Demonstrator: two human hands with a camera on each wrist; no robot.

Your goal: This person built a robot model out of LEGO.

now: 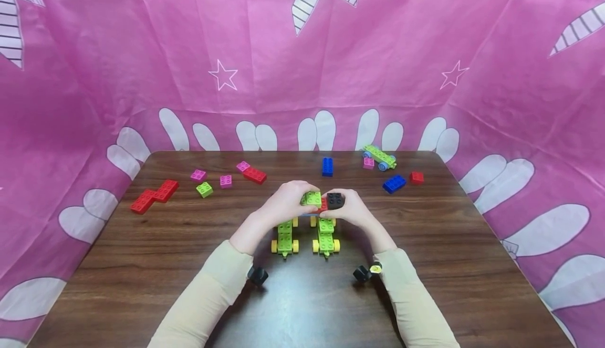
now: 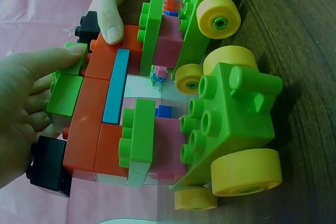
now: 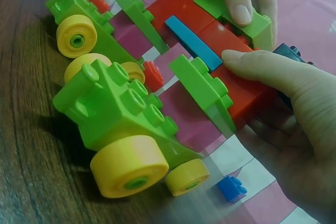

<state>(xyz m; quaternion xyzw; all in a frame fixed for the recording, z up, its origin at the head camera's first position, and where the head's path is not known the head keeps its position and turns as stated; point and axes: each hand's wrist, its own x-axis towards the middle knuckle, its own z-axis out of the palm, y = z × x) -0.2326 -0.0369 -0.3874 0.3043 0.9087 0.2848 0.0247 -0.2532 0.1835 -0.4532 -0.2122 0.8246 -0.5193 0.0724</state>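
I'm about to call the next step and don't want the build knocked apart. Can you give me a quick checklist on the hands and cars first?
1. Left hand holding a green brick on top of the build: ok.
2. Right hand steadying a red brick at the right end: ok.
3. Left car and right car upright on the table: ok.
4. Black bricks at both ends, left black brick and right black brick: ok.
5. Green brick pressed fully home: cannot tell; the fingers partly cover it.
6. Spare car clear of both hands, at the far right: ok.
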